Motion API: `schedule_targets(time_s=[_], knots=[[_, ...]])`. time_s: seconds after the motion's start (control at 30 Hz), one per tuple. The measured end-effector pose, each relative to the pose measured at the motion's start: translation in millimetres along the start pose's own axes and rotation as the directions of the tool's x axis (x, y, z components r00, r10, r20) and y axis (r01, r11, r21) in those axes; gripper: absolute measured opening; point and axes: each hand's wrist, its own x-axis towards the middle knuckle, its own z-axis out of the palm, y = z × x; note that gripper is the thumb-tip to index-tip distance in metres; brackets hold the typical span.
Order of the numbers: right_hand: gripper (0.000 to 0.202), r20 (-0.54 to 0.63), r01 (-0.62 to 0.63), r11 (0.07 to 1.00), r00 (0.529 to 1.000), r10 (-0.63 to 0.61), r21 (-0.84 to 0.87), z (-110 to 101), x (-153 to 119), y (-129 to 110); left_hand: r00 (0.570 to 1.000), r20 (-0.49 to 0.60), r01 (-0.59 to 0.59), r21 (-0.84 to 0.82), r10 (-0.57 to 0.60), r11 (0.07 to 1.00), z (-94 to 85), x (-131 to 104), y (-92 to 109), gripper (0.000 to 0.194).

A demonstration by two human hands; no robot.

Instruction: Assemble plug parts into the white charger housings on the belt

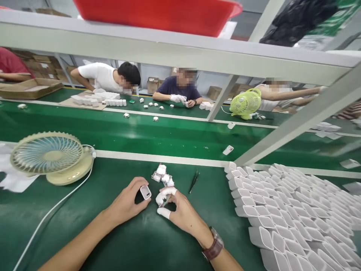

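My left hand [128, 201] is closed around a small white plastic housing [146, 192], its open end facing toward my right hand. Fingers of my right hand [180, 212], with white covers on thumb and forefinger, grip a small white part with a circuit board [161, 199]. The two pieces are apart, just above the green table. Right behind them lies a little heap of similar white parts [163, 174]. Black tweezers [194, 182] rest on the table to the right of the heap.
Many white housings [282, 210] stand in rows on the right. A cream fan [52, 156] with a white cable is at left. Beyond the table edge runs a green belt [169, 137] carrying a few parts; several co-workers sit across it. A slanted post [282, 128] rises at right.
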Motion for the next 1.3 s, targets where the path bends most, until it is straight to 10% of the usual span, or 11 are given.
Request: schedule_targets(time_s=[0.27,0.4,0.53,0.73,1.17,1.3], knots=[[0.023,-0.010,0.012,0.954,1.000,-0.010,0.301,-3.5,6.3,5.7,0.996,0.037,0.077,0.002,-0.077,0.997,2.2,-0.3,-6.9,0.029],[0.023,-0.084,0.052,0.966,0.996,-0.032,0.254,-3.7,5.0,7.7,0.984,0.128,0.132,-0.086,-0.120,0.988,-10.9,0.6,-2.2,0.070],[0.018,-0.142,0.144,0.970,0.983,-0.117,0.196,-0.8,3.9,5.2,0.971,0.215,0.139,-0.166,-0.102,0.976,-14.2,2.3,-2.5,0.046],[0.033,-0.158,0.326,0.942,0.929,-0.335,-0.079,4.9,-1.3,2.2,0.998,0.051,-0.022,-0.100,0.028,0.995,1.4,-1.0,-1.7,0.052],[0.048,-0.142,0.323,0.927,0.925,-0.351,-0.190,2.2,-2.0,3.1,0.986,0.167,0.036,-0.153,-0.010,0.988,-16.4,-0.9,5.2,0.083],[0.048,-0.150,0.320,0.930,0.925,-0.348,-0.182,1.9,-2.5,1.8,0.980,0.196,0.055,-0.109,-0.032,0.993,-13.3,-0.8,9.6,0.063]])
